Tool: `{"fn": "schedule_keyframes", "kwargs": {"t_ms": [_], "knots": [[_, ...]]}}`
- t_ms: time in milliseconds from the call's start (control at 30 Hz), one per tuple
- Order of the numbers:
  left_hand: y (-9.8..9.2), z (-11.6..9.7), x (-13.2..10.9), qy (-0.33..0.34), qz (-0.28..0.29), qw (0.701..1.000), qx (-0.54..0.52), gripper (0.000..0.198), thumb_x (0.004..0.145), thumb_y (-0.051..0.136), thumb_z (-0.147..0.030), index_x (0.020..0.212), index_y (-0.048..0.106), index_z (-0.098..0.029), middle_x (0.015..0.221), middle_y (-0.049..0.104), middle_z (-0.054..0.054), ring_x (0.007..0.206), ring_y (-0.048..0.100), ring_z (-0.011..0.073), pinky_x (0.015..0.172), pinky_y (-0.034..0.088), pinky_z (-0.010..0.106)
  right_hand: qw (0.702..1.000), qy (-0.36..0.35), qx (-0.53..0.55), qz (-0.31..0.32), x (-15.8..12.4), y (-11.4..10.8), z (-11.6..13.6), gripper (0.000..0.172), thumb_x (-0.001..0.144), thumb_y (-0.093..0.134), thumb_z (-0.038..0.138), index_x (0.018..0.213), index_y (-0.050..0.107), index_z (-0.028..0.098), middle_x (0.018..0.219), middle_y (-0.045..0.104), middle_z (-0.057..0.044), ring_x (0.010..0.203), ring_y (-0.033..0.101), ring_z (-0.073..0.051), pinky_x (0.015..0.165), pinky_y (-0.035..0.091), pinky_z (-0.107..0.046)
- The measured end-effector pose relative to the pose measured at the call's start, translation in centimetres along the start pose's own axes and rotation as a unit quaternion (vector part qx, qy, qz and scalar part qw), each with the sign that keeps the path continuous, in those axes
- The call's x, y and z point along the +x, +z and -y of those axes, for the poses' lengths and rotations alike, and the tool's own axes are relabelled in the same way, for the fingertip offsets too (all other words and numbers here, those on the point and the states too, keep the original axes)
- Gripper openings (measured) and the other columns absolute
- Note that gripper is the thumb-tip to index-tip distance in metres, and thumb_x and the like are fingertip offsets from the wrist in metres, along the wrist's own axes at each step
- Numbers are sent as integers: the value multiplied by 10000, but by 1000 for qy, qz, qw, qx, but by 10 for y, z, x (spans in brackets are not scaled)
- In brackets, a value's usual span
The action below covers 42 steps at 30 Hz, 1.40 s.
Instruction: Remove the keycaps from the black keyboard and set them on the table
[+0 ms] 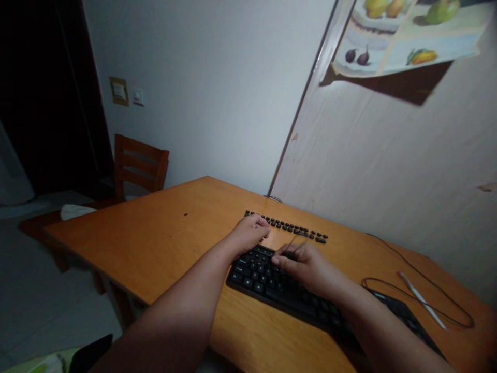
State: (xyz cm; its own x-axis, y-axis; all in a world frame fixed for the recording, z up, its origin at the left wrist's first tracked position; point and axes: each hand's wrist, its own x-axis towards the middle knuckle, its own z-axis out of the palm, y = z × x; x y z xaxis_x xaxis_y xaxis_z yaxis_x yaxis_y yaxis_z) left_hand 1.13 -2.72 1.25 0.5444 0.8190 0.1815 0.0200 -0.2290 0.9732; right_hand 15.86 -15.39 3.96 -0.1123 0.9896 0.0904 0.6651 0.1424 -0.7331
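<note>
A black keyboard lies slanted on the wooden table, its upper part partly bare of caps. Beyond it, loose black keycaps are set out in rows. My left hand is at the keyboard's far left edge, beside those rows. Its fingers are curled in, and whatever they hold is hidden. Over the middle of the keyboard, my right hand is closed in a pinch, with a thin wire tool sticking up from the fingers. My right forearm covers much of the keyboard's right part.
The wooden table carries a small dark piece at the left. To the right lie a black cable and a white stick-like object. A wooden chair stands behind the left edge. A wall borders the far side.
</note>
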Motion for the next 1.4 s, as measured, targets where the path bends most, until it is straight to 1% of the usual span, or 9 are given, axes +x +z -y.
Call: {"fn": "schedule_keyframes", "kwargs": {"t_ms": [167,300,433,567,633,800,1067,1233,1400], "knots": [[1,-4,-4,2,2,1000,3,153,719,564,-212,853,589,-142,732,644,37,631,569,116,585,419,217,999,4,-32,-7,3,9,-1,268,857,558,402,761,669,178,586,536,33,526,437,-103,488,318,-216],[2,-3,-4,10,13,1000,12,166,710,558,-207,859,592,-141,721,636,31,637,571,122,582,413,219,998,25,-14,-64,6,17,-8,274,855,536,393,690,592,182,547,470,46,484,403,-93,446,286,-209],[2,-2,-3,18,25,999,27,170,703,552,-210,854,596,-146,705,625,19,634,572,126,572,402,220,988,70,68,-121,9,23,-12,208,820,530,346,673,530,199,522,477,55,436,427,-93,413,310,-206],[1,-1,-4,12,39,999,36,194,688,577,-220,866,610,-151,708,623,11,636,557,122,555,378,210,964,152,159,-146,10,22,-13,150,775,535,327,685,492,216,501,507,56,386,443,-103,359,307,-206],[2,0,-5,8,42,998,42,194,692,582,-233,868,614,-156,716,628,11,640,552,122,547,366,208,953,169,192,-163,10,19,-15,167,767,538,328,661,480,213,505,529,42,370,432,-100,339,285,-207],[4,-5,-8,6,45,998,45,201,707,587,-249,879,631,-156,720,632,10,624,532,118,540,356,208,932,128,257,-222,10,10,-16,228,784,572,393,678,486,212,569,579,18,409,454,-105,359,323,-218],[10,-11,-15,10,152,988,-32,280,693,643,-244,951,604,-140,657,575,-21,554,488,86,503,322,200,934,13,207,-292,8,13,-5,306,817,599,493,755,523,204,634,576,14,498,525,-123,477,434,-240],[10,-7,-13,19,133,990,-50,205,693,614,-211,887,577,-151,677,600,-11,563,517,84,517,343,197,951,-50,111,-284,4,19,2,290,866,556,475,816,600,193,717,621,-19,618,588,-150,585,474,-256],[9,-7,-11,22,116,992,-35,189,678,601,-177,860,556,-157,674,608,-5,584,556,99,520,364,196,945,-89,75,-305,2,19,2,344,907,502,448,1123,619,207,965,682,-76,801,660,-192,740,538,-328]]}}
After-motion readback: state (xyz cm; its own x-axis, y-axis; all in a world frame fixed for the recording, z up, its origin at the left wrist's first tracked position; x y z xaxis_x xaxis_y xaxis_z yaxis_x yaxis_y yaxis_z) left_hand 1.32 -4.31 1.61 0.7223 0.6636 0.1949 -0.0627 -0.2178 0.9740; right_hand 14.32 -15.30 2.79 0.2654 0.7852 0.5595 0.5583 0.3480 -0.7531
